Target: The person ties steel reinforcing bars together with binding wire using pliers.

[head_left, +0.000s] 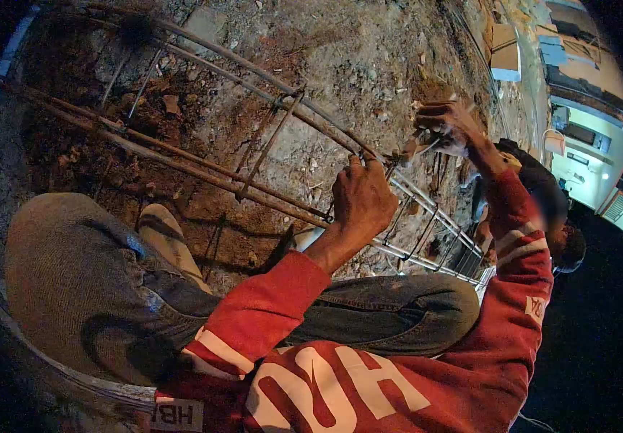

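A long cage of steel rebar (246,68) crosses in front of me, its bars joined by thin stirrups (272,142). My left hand (366,195) is closed over an upper bar near a stirrup joint, knuckles up. Beyond it, to the right, my right hand (450,124) is raised and closed on a metal tool that looks like pincers (414,148). The tool's head is at the bar just past my left fingers. Motion blurs the right hand and the tool, so the jaws and any tie wire cannot be made out.
My bent legs (391,303) lie close below the cage. Rough dirt and rubble (355,65) spread beneath and behind it. Another person (542,187) in dark clothes is near the cage's far right end. A lit room (593,155) shows at the right.
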The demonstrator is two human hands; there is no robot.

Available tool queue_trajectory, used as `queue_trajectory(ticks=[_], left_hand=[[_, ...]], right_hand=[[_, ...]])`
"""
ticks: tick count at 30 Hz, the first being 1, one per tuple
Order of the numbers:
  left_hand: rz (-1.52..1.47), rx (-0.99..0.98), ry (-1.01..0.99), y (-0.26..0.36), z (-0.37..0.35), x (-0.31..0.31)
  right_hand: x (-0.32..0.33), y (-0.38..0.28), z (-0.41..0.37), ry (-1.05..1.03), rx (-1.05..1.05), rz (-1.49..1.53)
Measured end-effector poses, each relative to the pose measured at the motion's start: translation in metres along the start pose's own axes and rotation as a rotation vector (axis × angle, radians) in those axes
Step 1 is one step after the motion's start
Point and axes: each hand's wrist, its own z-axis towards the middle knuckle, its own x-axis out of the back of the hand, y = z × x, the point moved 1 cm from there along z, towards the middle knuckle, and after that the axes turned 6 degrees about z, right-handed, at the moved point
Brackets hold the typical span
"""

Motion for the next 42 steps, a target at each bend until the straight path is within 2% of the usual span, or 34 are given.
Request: queue_trajectory(ticks=[3, 5, 6, 7, 9, 10, 11, 13, 15, 17, 19, 20, 22, 24, 25, 28, 32, 35, 37, 39, 41, 42], left_hand=[[-0.053, -0.018, -0.094, 0.008, 0.003, 0.017], [0.024, -0.081, -0.178, 0.017, 0.007, 0.034], [-0.002, -0.053, -0.209, 0.014, 0.008, 0.028], [-0.005, -0.064, -0.21, 0.01, 0.006, 0.019], [0.052, -0.137, -0.029, 0.007, 0.0, 0.007], [0.028, -0.067, -0.129, 0.009, 0.002, 0.015], [0.025, -0.067, -0.127, 0.009, 0.002, 0.017], [0.049, -0.106, 0.038, 0.01, -0.001, 0.018], [0.03, -0.083, 0.061, 0.007, -0.001, 0.002], [0.008, -0.056, 0.086, 0.008, -0.001, 0.003], [0.02, 0.002, -0.029, 0.013, 0.003, 0.015], [0.017, 0.004, -0.026, 0.013, 0.003, 0.015], [-0.026, 0.019, 0.033, 0.014, 0.002, 0.013], [-0.034, 0.036, -0.04, 0.016, 0.005, 0.02], [-0.038, 0.056, -0.112, 0.017, 0.006, 0.023], [-0.022, 0.004, -0.07, 0.014, 0.003, 0.015], [0.001, 0.01, -0.037, 0.013, 0.001, 0.015], [0.042, -0.048, -0.007, 0.013, -0.003, 0.022], [0.088, -0.155, 0.124, 0.008, -0.009, 0.017], [0.065, -0.078, 0.201, 0.002, -0.007, 0.008], [-0.009, 0.038, -0.066, 0.002, 0.002, 0.015], [-0.002, 0.032, -0.074, 0.002, 0.003, 0.016]], right_hand=[[0.021, -0.009, -0.013, -0.016, -0.027, 0.1], [0.098, -0.085, 0.028, -0.479, -0.463, 0.412], [0.139, -0.126, 0.049, -0.677, -0.696, 0.467], [0.159, -0.14, 0.058, -0.771, -0.748, 0.598], [0.174, -0.175, 0.062, -0.742, -0.685, 0.595], [0.177, -0.202, 0.066, -0.678, -0.601, 0.411], [0.175, -0.212, 0.066, -0.617, -0.496, 0.276], [0.161, -0.199, 0.047, -0.411, -0.345, 0.137], [0.146, -0.182, 0.015, -0.197, -0.327, 0.153], [0.128, -0.169, -0.035, 0.01, -0.477, 0.447], [0.11, -0.162, -0.094, 0.245, -0.722, 0.991], [0.099, -0.163, -0.124, 0.389, -0.804, 1.242], [0.083, -0.158, -0.164, 0.498, -0.877, 1.381], [0.089, -0.148, -0.163, 0.363, -0.947, 1.16], [0.089, -0.143, -0.161, 0.381, -0.924, 1.134], [0.099, -0.139, -0.123, 0.4, -0.836, 1.022], [0.09, -0.094, -0.049, 0.268, -0.392, 0.49], [0.043, -0.045, -0.005, 0.195, -0.117, 0.187], [-0.004, -0.027, 0.002, 0.181, -0.044, 0.139], [-0.023, -0.04, 0.013, 0.171, -0.04, 0.166], [0.001, -0.064, 0.022, 0.023, -0.147, 0.201], [0.004, -0.056, 0.016, 0.031, -0.153, 0.208]])
